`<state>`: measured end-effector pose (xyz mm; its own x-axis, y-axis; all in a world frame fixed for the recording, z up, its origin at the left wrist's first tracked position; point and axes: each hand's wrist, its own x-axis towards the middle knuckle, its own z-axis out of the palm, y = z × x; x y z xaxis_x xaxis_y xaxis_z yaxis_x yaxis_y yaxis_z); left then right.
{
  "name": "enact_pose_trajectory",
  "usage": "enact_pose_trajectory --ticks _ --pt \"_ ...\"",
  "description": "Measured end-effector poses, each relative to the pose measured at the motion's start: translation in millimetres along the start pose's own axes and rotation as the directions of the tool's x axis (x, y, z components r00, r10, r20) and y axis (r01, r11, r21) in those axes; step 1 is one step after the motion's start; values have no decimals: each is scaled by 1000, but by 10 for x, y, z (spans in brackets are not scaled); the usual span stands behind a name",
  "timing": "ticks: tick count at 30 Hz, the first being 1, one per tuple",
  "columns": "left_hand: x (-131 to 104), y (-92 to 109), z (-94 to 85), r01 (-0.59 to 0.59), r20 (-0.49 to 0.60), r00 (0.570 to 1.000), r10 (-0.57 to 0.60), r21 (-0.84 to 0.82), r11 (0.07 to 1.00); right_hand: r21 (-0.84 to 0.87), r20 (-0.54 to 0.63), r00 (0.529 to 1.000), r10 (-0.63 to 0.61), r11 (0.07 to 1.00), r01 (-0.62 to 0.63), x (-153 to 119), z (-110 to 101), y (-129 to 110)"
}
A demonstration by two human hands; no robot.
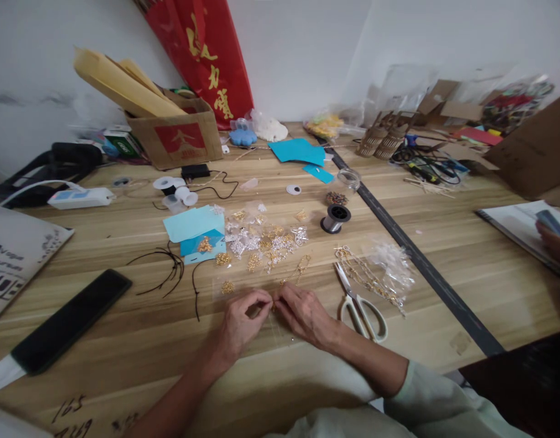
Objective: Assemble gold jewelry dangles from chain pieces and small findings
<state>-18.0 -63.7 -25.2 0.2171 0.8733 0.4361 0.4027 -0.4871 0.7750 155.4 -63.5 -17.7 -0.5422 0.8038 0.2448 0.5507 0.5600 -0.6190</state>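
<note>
Fingertips of my left hand (244, 319) and my right hand (306, 313) meet in a pinch over the wooden table (170, 340). Something tiny and gold shows between them, too small to name. A thin gold chain (302, 267) lies just beyond my right hand. Piles of gold and silver findings (246, 242) spread out past both hands, and a small gold heap (227, 286) is close to my left hand. White-handled scissors (360, 309) lie slightly open to the right of my right hand, beside a longer gold chain (366, 274).
A wire spool (335, 219), blue cards (193, 225) and black cords (170, 267) lie beyond the hands. At left are a dark phone-like slab (72, 319) and a power strip (81, 198). Another person's hand (554, 243) is at the right edge by a notebook (521, 225).
</note>
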Motion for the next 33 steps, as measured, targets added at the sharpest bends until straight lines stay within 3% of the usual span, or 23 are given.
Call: enact_pose_trajectory --ticks 11,22,28,33 --pt "57 37 -48 37 61 997 -38 20 999 414 167 971 171 881 -227 32 -121 -13" --pt "53 74 -67 141 75 988 -138 -34 989 628 229 934 272 692 -356 69 -116 -13" --pt "45 41 -41 137 129 983 -129 -61 989 609 197 937 288 713 -347 80 -117 -35" --pt "43 41 -36 124 101 988 -116 -78 989 518 163 946 279 792 -323 73 -118 -38"
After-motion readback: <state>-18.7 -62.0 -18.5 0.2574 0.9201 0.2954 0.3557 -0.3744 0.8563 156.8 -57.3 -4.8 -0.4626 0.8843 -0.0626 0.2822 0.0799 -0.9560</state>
